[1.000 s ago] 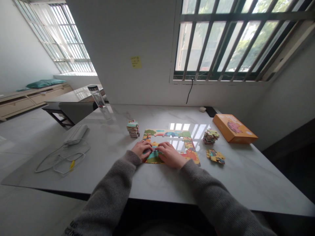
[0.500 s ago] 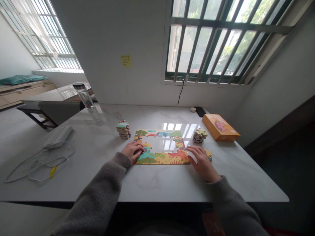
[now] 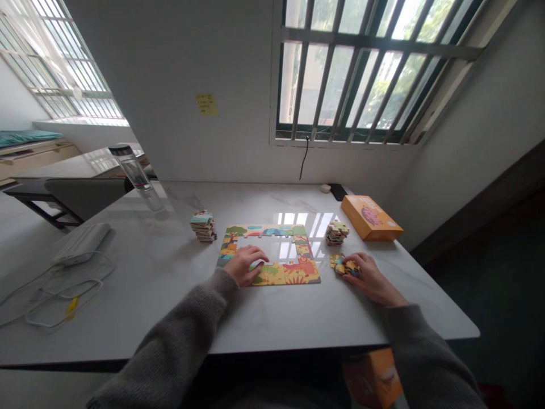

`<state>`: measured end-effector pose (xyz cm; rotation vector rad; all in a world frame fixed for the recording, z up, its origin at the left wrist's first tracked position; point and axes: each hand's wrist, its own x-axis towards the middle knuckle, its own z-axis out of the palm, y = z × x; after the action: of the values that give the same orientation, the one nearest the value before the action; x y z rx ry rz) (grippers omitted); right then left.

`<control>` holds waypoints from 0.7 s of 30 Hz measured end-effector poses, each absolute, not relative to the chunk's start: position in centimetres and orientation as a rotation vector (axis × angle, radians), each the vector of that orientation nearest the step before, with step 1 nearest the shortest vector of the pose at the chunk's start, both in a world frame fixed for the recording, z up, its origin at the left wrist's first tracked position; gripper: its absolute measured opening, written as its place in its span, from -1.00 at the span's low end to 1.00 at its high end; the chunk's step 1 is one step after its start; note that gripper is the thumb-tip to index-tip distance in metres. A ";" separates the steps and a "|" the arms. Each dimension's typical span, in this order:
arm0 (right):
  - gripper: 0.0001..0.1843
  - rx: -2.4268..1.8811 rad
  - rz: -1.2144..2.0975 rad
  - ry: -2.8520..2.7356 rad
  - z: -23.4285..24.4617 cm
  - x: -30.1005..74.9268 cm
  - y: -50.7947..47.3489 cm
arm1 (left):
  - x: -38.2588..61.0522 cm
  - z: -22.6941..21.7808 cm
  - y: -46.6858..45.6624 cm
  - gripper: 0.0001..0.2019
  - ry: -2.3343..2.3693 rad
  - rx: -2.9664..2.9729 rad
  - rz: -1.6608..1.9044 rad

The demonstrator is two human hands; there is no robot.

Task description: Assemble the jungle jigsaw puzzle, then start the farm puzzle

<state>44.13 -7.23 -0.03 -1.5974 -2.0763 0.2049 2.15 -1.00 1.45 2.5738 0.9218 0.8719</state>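
A jigsaw puzzle frame (image 3: 293, 272) lies flat on the table, its border joined and its middle showing bare tabletop. My left hand (image 3: 246, 266) rests over its lower left part, fingers bent and apart, with nothing seen in them. To the right of the frame is a small heap of loose puzzle pieces (image 3: 338, 263). My right hand (image 3: 371, 279) has its thumb and fingers closed around pieces at this heap; how many it grips is hidden. One stack of puzzle pieces (image 3: 203, 226) stands beyond the frame's left side, another stack (image 3: 337, 233) beyond its right.
An orange box (image 3: 371, 218) lies at the back right, near a dark phone (image 3: 338, 192) and a small white object (image 3: 325, 188). At the left are a glass bottle (image 3: 133, 170) and a white device (image 3: 83, 244) with a cable. Another orange box (image 3: 377, 378) shows below the table edge.
My right hand has moved from the puzzle's right edge to the loose pieces and closed there. My left hand has shifted right over the puzzle. The camera view has turned slightly right.
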 end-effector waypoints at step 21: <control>-0.66 -1.154 0.120 -2.110 3.1 33.0 -7.6 | 8.5 0.3 -0.4 -0.57 0.817 1.460 0.956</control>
<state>32.97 -7.61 3.09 -1.1541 -2.1095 0.1198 8.51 -0.39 0.34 1.4601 0.8167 0.9565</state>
